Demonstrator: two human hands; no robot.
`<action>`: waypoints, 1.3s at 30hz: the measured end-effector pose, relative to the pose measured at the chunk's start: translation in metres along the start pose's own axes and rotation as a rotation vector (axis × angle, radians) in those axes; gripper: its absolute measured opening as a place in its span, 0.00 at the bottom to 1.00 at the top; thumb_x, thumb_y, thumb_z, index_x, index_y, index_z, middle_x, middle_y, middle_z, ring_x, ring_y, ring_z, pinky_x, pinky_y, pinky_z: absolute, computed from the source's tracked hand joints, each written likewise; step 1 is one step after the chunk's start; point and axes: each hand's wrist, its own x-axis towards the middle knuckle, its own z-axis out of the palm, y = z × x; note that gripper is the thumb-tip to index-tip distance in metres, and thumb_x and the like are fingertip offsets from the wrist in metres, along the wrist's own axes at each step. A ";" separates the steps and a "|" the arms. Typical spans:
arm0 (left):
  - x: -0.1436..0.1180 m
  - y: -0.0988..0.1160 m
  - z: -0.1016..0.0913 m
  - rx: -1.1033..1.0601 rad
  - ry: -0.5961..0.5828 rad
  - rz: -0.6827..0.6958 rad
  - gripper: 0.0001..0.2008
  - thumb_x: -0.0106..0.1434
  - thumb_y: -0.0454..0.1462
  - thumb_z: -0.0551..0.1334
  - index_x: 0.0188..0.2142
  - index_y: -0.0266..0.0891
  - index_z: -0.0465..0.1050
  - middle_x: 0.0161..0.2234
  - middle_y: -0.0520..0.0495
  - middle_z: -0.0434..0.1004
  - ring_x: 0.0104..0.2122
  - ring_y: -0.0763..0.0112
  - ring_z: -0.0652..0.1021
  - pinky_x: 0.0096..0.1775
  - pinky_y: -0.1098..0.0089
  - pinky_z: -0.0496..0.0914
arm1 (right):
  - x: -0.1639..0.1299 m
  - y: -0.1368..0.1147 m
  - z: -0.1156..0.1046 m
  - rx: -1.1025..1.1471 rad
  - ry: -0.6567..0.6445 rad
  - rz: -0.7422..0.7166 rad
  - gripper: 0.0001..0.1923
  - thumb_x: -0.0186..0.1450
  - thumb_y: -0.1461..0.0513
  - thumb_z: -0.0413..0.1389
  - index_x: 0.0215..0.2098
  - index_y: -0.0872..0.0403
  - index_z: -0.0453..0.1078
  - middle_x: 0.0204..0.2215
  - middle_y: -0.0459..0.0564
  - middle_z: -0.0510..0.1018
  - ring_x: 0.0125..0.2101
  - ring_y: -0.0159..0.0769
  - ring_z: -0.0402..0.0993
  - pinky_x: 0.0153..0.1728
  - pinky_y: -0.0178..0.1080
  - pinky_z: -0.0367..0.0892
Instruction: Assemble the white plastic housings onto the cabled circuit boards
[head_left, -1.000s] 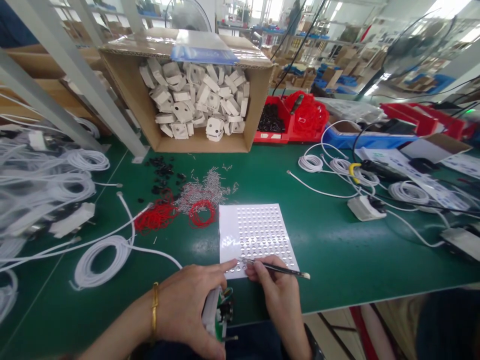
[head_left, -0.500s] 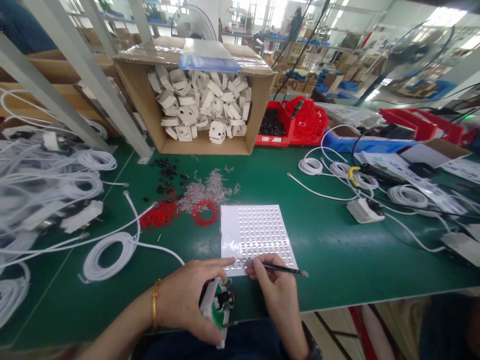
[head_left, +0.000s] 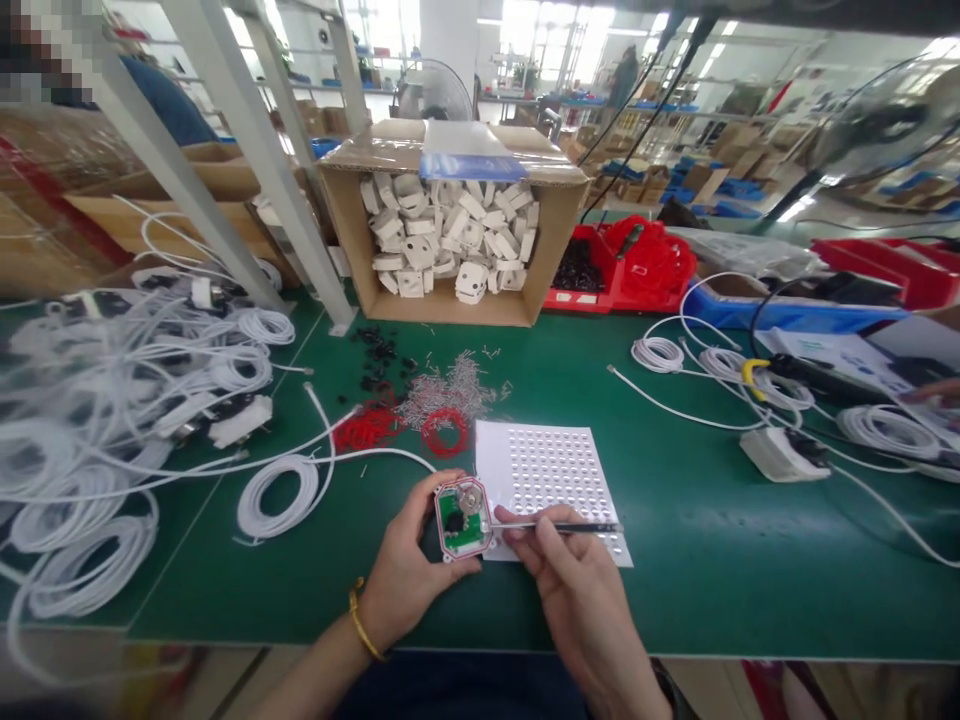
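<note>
Housing [head_left: 462, 518] now raised face-up in left hand [head_left: 409, 580], tweezers [head_left: 559, 527] lying crosswise, tip leftward

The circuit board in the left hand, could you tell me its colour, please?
Green, inside a white casing; the circuit board shows in the head view.

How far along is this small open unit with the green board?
Done: the open white housing with the green circuit board is lifted in the left hand. In hand: the right hand holds slim tweezers, tip at the board. Left: most clear dots remain on the white sheet.
</note>
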 end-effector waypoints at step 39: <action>-0.003 0.004 -0.001 0.029 0.020 -0.013 0.38 0.42 0.29 0.72 0.51 0.47 0.60 0.51 0.50 0.70 0.50 0.63 0.71 0.52 0.64 0.66 | 0.006 0.012 0.008 -0.248 0.027 -0.032 0.11 0.55 0.55 0.64 0.29 0.53 0.70 0.36 0.52 0.80 0.39 0.42 0.74 0.44 0.44 0.64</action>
